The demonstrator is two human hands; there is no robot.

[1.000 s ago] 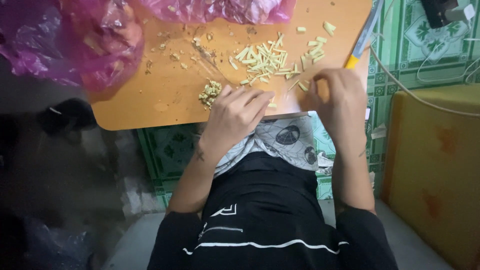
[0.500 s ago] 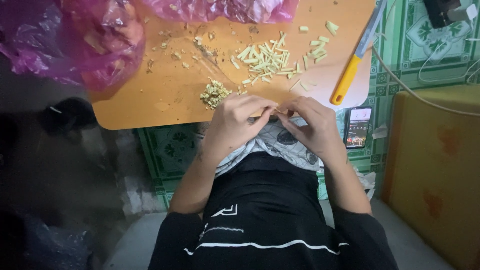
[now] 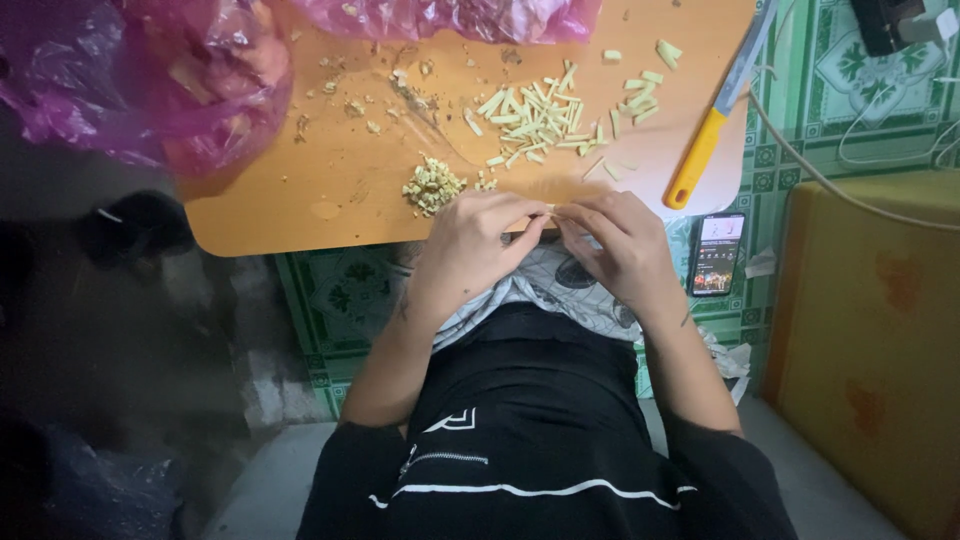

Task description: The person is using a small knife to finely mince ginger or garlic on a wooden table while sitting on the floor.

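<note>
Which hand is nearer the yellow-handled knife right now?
The right hand. It sits just below-left of the knife, close to the yellow handle's end. The left hand is farther off, on the other side of the right hand, near the chopped pile.

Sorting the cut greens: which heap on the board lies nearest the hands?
The small diced heap, just beyond the left hand. Its bits are short and clumped; the long strips lie scattered farther up the board.
</note>
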